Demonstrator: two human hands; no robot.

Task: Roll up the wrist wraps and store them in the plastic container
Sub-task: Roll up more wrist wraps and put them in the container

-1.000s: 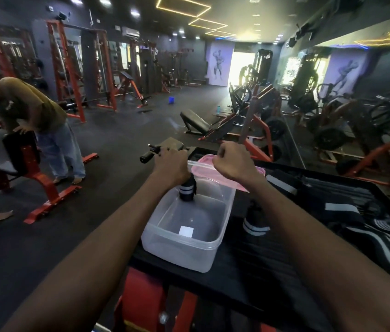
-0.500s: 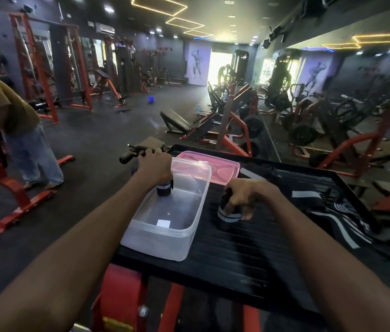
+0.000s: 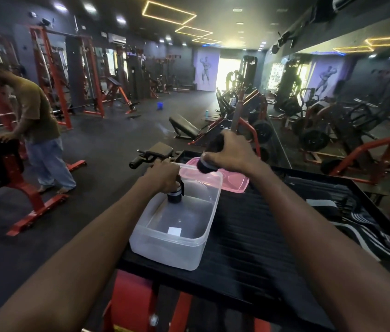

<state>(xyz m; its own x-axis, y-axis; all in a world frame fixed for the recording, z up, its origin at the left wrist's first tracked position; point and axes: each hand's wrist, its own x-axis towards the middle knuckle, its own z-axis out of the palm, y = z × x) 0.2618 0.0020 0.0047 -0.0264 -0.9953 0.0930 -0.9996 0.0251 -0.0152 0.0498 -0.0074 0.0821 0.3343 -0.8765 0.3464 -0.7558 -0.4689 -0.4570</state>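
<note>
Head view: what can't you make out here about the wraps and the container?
- Left hand covers the top of its rolled wrap; whether it touches the container floor is unclear.
- Right hand hides most of the second rolled wrap.
- Loose wraps are dark and blurred; count unclear.
</note>
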